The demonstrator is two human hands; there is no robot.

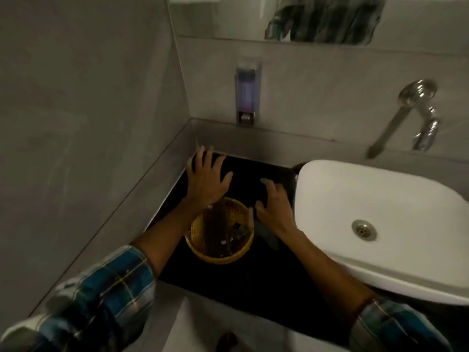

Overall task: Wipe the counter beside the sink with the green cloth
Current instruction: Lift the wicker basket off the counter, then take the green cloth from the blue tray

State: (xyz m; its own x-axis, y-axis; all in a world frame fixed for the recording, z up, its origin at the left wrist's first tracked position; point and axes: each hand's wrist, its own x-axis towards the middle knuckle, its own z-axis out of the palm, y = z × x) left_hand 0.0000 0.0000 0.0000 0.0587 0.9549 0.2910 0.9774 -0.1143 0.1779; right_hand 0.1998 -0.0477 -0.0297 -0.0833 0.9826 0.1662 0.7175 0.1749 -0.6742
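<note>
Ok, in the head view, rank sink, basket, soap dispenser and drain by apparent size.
1. sink
2. basket, nearer the camera, though plainly smaller than the sink
3. soap dispenser
4. drain

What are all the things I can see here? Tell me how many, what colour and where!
counter: one, black, in the corner left of the sink
sink: one, white, on the right
drain: one, silver, in the sink bottom
tap: one, shiny silver, on the wall above the sink
soap dispenser: one, greyish, on the back wall
basket: one, yellow, on the counter, with small dark things inside
cloth: one, dark green, under the right hand
mirror: one, at the top, showing a checked shirt
walls: grey, left and back
sleeves: two, blue checked, at the bottom
left hand: open, fingers spread, over the back corner
right hand: on the cloth, beside the sink
</note>
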